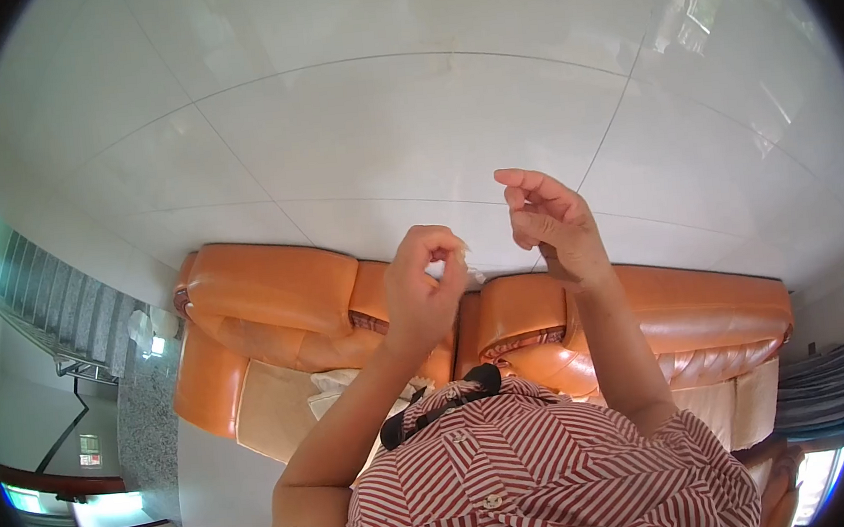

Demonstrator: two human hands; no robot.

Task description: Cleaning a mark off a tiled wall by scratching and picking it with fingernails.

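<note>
My left hand (424,286) is raised in front of my chest, its thumb and forefinger pinched together. A thin, pale scrap (465,248) pokes out at the fingertips; its material is too blurred to tell. To the right and slightly farther from my body, my right hand (554,225) is held up with its forefinger stretched towards the left. Its other fingers curl in near the thumb, and I cannot tell whether something small is between them. The two hands are apart from each other. Below them is my red-and-white striped shirt (484,454), with a black strap (442,406) at the chest.
An orange leather sofa (273,284) stands at the left, a second orange sofa (704,299) at the right. Beyond them stretches a glossy white tiled surface (380,131). A staircase (65,310) with a railing rises at far left. Grey-blue curtains (828,386) hang at the right.
</note>
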